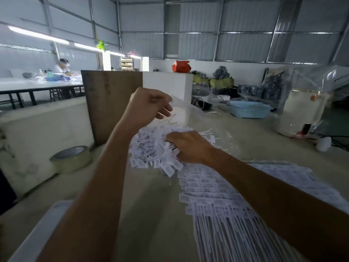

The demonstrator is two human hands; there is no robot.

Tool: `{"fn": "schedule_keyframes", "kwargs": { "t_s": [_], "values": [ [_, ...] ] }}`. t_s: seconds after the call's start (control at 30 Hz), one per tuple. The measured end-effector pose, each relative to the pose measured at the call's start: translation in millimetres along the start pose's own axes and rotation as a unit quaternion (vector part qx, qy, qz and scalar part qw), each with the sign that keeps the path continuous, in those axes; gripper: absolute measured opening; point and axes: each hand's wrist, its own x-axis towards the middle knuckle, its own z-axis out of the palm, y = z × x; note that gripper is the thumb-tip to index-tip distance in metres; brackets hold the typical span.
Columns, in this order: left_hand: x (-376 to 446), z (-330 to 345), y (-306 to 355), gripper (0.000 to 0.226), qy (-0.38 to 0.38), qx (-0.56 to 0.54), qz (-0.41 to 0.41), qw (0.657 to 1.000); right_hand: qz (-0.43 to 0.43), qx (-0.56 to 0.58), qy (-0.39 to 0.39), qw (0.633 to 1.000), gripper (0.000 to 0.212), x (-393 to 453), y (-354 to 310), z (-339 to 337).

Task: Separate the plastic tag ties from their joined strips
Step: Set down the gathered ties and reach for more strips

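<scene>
Progress of tag-tie separation, head view. A heap of loose tag ties [151,152] lies directly under and ahead of both hands, showing that much separating is done. The right hand [188,146] rests on the heap's near edge, fingers curled into a bunch of ties. The left hand [149,106], raised above the heap, pinches the edge of a clear plastic bag [181,112] (possibly to receive the loose ties). Joined strips [217,201], apparently still uncut, lie stacked beneath the right forearm, so considerable work seems left.
</scene>
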Motion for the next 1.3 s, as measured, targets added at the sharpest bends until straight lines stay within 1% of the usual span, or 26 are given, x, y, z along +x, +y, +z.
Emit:
{"fn": "schedule_keyframes", "kwargs": {
  "t_s": [0.07, 0.1, 0.17, 0.27, 0.33, 0.37, 0.4, 0.43, 0.5, 0.53, 0.6, 0.63, 0.67, 0.73, 0.77, 0.83, 0.9, 0.93, 0.97, 1.0, 1.07, 1.1, 1.13, 1.2, 1.23, 1.3],
  "values": [
    [2.8, 0.6, 2.2, 0.012, 0.010, 0.039, 0.008, 0.999, 0.064, -0.158, 0.010, 0.985, 0.031, 6.5, 30.6, 5.3],
    [3.9, 1.4, 3.7, 0.011, 0.012, 0.056, 0.015, 0.998, 0.087, -0.210, 0.012, 0.974, 0.033, 12.6, 40.1, 6.9],
    [4.8, 5.0, 7.3, 0.011, 0.010, 0.084, 0.027, 0.996, 0.109, -0.248, -0.025, 0.962, 0.044, 27.8, 47.7, 5.0],
    [5.6, 10.7, 12.1, 0.012, 0.016, 0.107, 0.021, 0.994, 0.121, -0.232, -0.069, 0.963, 0.049, 61.7, 35.6, 1.8],
    [6.1, 12.4, 14.0, 0.012, 0.024, 0.113, 0.026, 0.993, 0.119, -0.244, -0.047, 0.961, 0.056, 84.5, 26.9, 3.8],
    [6.1, 13.1, 14.2, 0.012, 0.023, 0.114, 0.033, 0.993, 0.126, -0.274, -0.032, 0.953, 0.060, 92.4, 23.7, 6.1],
    [5.5, 13.6, 14.0, 0.012, 0.020, 0.116, 0.038, 0.992, 0.141, -0.301, -0.035, 0.942, 0.063, 97.2, 23.4, 10.5],
    [4.6, 13.7, 13.8, 0.012, 0.018, 0.117, 0.041, 0.992, 0.162, -0.321, -0.062, 0.931, 0.064, 100.0, 24.4, 15.5],
    [3.5, 13.2, 12.0, 0.013, 0.017, 0.124, 0.046, 0.991, 0.183, -0.325, -0.129, 0.919, 0.072, 102.3, 28.7, 21.7],
    [3.2, 12.3, 11.1, 0.013, 0.017, 0.127, 0.048, 0.991, 0.179, -0.312, -0.127, 0.924, 0.078, 104.0, 29.6, 22.8],
    [3.6, 10.1, 10.6, 0.013, 0.023, 0.124, 0.048, 0.991, 0.154, -0.294, -0.050, 0.942, 0.086, 107.9, 28.5, 21.0],
    [4.1, 9.8, 11.1, 0.013, 0.025, 0.121, 0.048, 0.991, 0.146, -0.304, -0.026, 0.941, 0.083, 108.4, 28.2, 19.6],
    [4.0, 10.2, 12.0, 0.013, 0.027, 0.122, 0.049, 0.991, 0.147, -0.327, -0.033, 0.933, 0.075, 108.4, 29.5, 19.1],
    [3.9, 12.4, 14.7, 0.014, 0.023, 0.129, 0.057, 0.990, 0.172, -0.362, -0.086, 0.912, 0.062, 105.6, 34.3, 18.2],
    [3.4, 13.1, 15.9, 0.014, 0.020, 0.133, 0.062, 0.989, 0.172, -0.367, -0.098, 0.909, 0.061, 103.0, 35.3, 16.6],
    [2.6, 13.1, 17.5, 0.014, 0.018, 0.144, 0.067, 0.987, 0.130, -0.375, -0.084, 0.914, 0.067, 94.5, 31.5, 10.2],
    [2.4, 11.0, 18.0, 0.012, 0.016, 0.151, 0.066, 0.986, 0.050, -0.400, -0.079, 0.912, 0.077, 75.1, 19.5, 3.7],
    [2.4, 10.9, 18.3, 0.013, 0.018, 0.153, 0.069, 0.986, 0.006, -0.402, -0.066, 0.913, 0.077, 58.2, 13.5, 0.5],
    [2.0, 11.5, 18.6, 0.015, 0.025, 0.158, 0.075, 0.984, -0.038, -0.385, -0.043, 0.921, 0.072, 37.4, 7.3, -2.2],
    [1.0, 12.4, 19.0, 0.017, 0.034, 0.163, 0.080, 0.983, -0.078, -0.345, -0.017, 0.935, 0.066, 12.2, 0.9, -4.6],
    [-0.4, 17.4, 23.4, 0.022, 0.049, 0.163, 0.092, 0.981, -0.125, -0.238, 0.022, 0.963, 0.052, -51.4, -11.8, -11.9],
    [-0.7, 19.9, 28.4, 0.024, 0.051, 0.161, 0.099, 0.981, -0.136, -0.201, 0.044, 0.969, 0.044, -86.7, -15.7, -16.0],
    [-1.0, 22.2, 35.1, 0.025, 0.046, 0.165, 0.105, 0.980, -0.133, -0.181, 0.066, 0.972, 0.037, -122.4, -17.2, -19.6],
    [-2.9, 23.2, 51.5, 0.024, 0.026, 0.194, 0.118, 0.974, -0.093, -0.160, 0.100, 0.978, 0.028, -188.6, -15.2, -25.3],
    [-5.3, 22.2, 60.9, 0.023, 0.019, 0.204, 0.126, 0.971, -0.058, -0.149, 0.107, 0.981, 0.025, -216.4, -12.6, -27.4],
    [-12.9, 22.8, 80.0, 0.019, 0.022, 0.192, 0.147, 0.970, 0.002, -0.149, 0.099, 0.984, 0.024, -256.5, -4.7, -32.7]
  ]
}}
